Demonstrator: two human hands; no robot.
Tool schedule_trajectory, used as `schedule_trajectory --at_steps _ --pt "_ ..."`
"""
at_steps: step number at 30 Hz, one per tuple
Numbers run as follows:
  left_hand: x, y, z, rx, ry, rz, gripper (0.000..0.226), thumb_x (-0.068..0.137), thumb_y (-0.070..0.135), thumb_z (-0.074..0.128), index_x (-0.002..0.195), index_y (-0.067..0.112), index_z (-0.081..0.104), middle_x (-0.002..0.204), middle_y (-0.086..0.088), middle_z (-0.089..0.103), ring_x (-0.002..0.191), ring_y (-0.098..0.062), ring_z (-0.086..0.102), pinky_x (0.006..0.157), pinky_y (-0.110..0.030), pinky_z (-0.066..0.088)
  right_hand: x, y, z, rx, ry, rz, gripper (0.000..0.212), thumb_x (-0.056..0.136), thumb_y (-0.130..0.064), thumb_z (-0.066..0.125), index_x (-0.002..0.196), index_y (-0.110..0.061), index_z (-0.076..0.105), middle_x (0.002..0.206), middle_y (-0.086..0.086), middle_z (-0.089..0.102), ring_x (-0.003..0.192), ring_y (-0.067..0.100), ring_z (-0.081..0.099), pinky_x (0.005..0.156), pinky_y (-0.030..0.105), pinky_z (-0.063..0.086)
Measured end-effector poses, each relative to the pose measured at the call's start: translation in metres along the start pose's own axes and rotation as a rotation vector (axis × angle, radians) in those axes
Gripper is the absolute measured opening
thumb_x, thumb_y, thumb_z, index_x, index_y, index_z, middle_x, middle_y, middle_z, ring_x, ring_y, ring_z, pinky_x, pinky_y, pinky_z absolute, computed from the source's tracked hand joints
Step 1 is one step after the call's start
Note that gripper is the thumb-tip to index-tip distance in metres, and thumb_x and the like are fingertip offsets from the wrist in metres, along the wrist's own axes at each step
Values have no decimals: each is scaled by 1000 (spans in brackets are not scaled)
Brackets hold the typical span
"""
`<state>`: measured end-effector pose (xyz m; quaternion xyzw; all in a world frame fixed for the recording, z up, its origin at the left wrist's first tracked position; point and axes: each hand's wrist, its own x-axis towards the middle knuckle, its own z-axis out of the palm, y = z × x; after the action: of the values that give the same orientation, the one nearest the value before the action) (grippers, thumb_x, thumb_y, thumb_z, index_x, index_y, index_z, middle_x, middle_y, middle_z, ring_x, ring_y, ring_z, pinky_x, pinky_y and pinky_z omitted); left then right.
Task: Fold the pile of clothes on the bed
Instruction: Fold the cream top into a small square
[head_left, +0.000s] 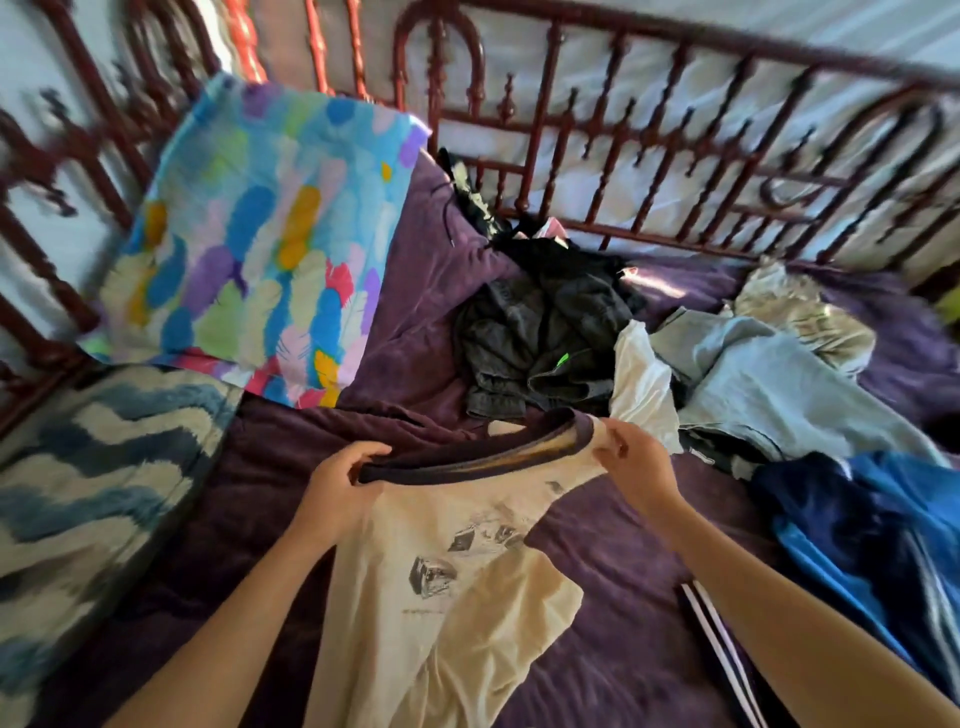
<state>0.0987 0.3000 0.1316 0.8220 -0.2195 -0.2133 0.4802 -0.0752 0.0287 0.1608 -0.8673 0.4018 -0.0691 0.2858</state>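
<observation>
Both hands hold a cream T-shirt up over the bed, at its near side. The left hand grips the dark collar at one side, with the fingers curled over it. The right hand pinches the cloth at the other side of the collar. The T-shirt hangs down between the arms and shows a grey print; its lower part is out of view. The pile lies behind the T-shirt on the purple cover, not folded: black, white, light blue and beige garments, touching each other. A shiny blue garment lies at the right. A coloured pillow leans against the red rail at the left, and a blue-white blanket lies beside the pillow.
</observation>
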Motion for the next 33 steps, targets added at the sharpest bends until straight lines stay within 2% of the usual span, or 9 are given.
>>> schedule_trajectory --at_steps 4,7,11,15,17,20,22,29,33 --pt "11 69 -28 -4 75 194 38 76 -12 63 110 5 63 101 -2 60 97 -16 55 71 -1 37 -14 -34 -55 144 232 4 5 85 -9 62 87 -5 65 80 6 56 80 25 52 66 30 34" --pt "13 119 -52 -43 176 321 39 74 -13 64 107 9 64 97 -2 61 93 -14 57 74 -9 40 -24 -57 -98 294 365 -60 20 82 -11 68 68 -11 55 63 1 49 63 17 44 54 25 33" --pt "5 174 -78 -70 217 464 43 71 -16 65 94 20 60 85 9 61 72 11 58 69 1 40 -44 -84 -148 497 444 -159 18 86 -6 63 73 -9 50 68 2 48 61 13 42 52 14 37" --pt "-6 223 -100 -63 284 568 42 72 -15 65 101 15 62 92 -1 61 82 -12 56 70 0 39 -68 -115 -195 555 559 -265 17 89 -13 60 76 -13 49 68 -5 51 61 9 44 50 11 36" --pt "-16 249 -114 -66 334 635 42 73 -12 66 104 15 62 93 -4 61 77 0 57 70 0 39 -81 -127 -217 609 627 -301 12 89 -14 59 82 -12 50 68 -6 51 61 7 45 48 9 37" --pt "-32 287 -131 -79 410 704 35 74 -8 68 103 11 66 72 5 59 57 17 52 62 -1 38 -96 -143 -247 645 774 -363 24 88 -17 60 71 -22 44 63 -5 44 56 7 39 45 8 32" --pt "-44 309 -140 -115 439 731 29 75 -5 68 100 10 67 64 17 57 51 15 50 57 -2 37 -104 -152 -264 666 835 -403 24 87 -17 60 72 -23 43 65 -6 44 58 6 40 52 12 34" --pt "-68 341 -162 -166 483 788 26 76 -5 65 93 16 65 69 9 57 55 7 53 59 -4 39 -122 -170 -294 642 920 -505 28 83 -18 67 79 -34 45 84 0 60 73 11 55 68 26 46" --pt "-69 331 -166 -155 465 780 23 75 -5 67 86 15 66 69 8 56 53 8 51 59 -6 39 -121 -166 -289 592 915 -544 24 82 -19 69 88 -32 50 87 1 60 74 11 54 68 23 45"
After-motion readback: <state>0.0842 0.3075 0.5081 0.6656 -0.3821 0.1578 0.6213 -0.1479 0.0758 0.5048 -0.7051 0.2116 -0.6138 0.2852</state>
